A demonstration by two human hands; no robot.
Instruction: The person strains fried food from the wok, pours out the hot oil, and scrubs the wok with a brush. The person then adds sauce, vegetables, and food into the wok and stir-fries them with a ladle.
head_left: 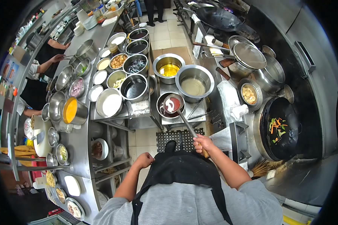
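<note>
My right hand (203,144) is wrapped round the handle end of a long ladle (187,125). The ladle's bowl holds red sauce with a white substance on it, over a steel pot (162,113) of dark red sauce. My left hand (144,160) hangs beside the black apron (180,165), its fingers curled with nothing visible in them. Behind the sauce pot stand a pot of cloudy liquid (193,85) and a pot of yellow oil (169,69). At the right, a black wok (285,144) contains cut vegetables (277,129).
Several steel containers line the left counter, including white powder (109,103), dark liquid (135,88) and an orange liquid (70,110). Strainers (249,56) rest on pots at the right, near a bowl of pale pieces (248,95). Co-workers' arms (47,64) reach in across the far-left counter.
</note>
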